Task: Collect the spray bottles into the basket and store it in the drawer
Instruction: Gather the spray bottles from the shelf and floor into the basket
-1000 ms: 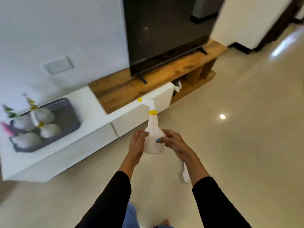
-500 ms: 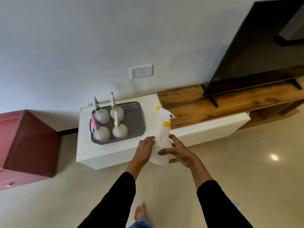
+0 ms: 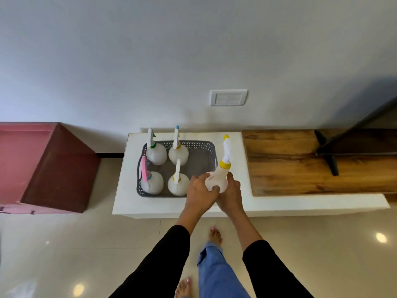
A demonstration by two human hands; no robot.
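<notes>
Your left hand (image 3: 200, 191) and right hand (image 3: 231, 194) make a closed two-handed grip on the yellow-collared spray bottle (image 3: 219, 179), hovering at the basket (image 3: 206, 147)'s 4 o'clock corner. Four bottles (image 3: 165, 168) crowd its 9 o'clock side, so a careless lowering could topple the 6 o'clock neighbour or catch the rim.

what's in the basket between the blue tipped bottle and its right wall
Nothing: in the head view the basket floor right of the blue-tipped bottle is bare.
</notes>
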